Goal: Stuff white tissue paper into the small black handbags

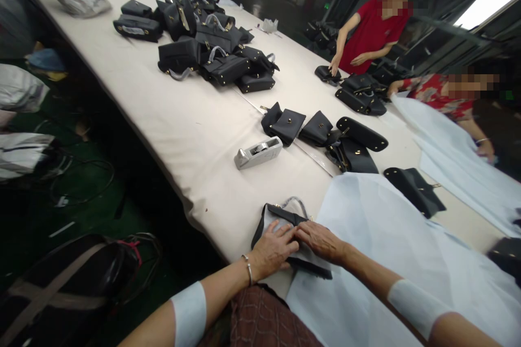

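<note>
A small handbag (313, 260) with a grey front, black flap and black edging lies at the table's near edge, in front of me. Its looped handle (299, 200) looks wrapped in clear film and points away from me. My left hand (273, 249) rests on the grey front, fingers spread. Beside it, my right hand (319, 239) has its fingers bent together at the flap's lower edge, and their tips meet my left fingers. What lies beneath the fingertips is hidden. A grey tape dispenser (258, 153) sits on the table just beyond the bag.
Black handbags (222, 38) are heaped farther up the cloth-covered table (134, 97), with several more (288, 122) nearer. White sheets (366, 217) spread along my right. Two people in red tops (370, 32) work across the table. A black bundle (69, 282) lies on the floor at left.
</note>
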`<state>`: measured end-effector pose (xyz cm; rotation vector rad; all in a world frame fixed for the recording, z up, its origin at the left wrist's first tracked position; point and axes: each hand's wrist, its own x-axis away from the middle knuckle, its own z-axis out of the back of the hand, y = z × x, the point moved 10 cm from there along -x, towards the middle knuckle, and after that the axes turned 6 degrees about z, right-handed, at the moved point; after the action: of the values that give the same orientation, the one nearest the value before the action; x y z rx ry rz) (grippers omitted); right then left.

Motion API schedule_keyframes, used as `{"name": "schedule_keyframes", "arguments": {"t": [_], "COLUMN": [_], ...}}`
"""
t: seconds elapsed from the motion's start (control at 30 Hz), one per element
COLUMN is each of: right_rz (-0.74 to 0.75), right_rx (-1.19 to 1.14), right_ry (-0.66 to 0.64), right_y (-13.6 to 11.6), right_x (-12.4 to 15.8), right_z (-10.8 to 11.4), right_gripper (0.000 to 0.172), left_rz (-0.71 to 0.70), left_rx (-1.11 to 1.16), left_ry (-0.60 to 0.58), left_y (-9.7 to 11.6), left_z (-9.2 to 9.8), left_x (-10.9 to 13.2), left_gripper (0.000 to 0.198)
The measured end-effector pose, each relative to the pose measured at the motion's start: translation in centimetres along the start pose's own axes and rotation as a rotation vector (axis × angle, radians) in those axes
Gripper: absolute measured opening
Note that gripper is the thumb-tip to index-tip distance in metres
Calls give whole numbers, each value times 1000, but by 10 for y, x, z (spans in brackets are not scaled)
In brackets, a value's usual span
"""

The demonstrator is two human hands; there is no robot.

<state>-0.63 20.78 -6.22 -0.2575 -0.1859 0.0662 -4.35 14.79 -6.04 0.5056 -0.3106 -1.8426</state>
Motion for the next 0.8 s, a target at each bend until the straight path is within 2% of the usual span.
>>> {"name": "schedule_keyframes", "arguments": {"t": [0.1,0.17,0.33,0.43,0.57,0.7,0.8], "right_rz": [-31,-112,-554,-724,-782,-853,-910], "right_rx": [52,100,235,156,-11,-12,0], "right_ry": [81,156,359,495,656,630,660], "right_y": [-3,-5,0,2,10,21,24], "right_x": [1,4,20,30,38,55,85], "right_z": [-2,-3,-5,-6,-5,-6,-4], "right_gripper": [23,19,15,14,16,19,26], "left_rz": [-2,-7,-44,-51,-57,-74,-73], "left_rx": [-18,-34,-61,-88,-130,-141,-132], "left_ry": [2,2,-7,-7,-11,37,62], "left_y": [0,-1,-3,-4,-6,-7,-8], "left_z": [1,1,-9,-17,-29,-32,-30], "left_x": [2,2,0,-3,-7,-13,-15], "left_gripper": [55,60,67,69,73,78,77]}}
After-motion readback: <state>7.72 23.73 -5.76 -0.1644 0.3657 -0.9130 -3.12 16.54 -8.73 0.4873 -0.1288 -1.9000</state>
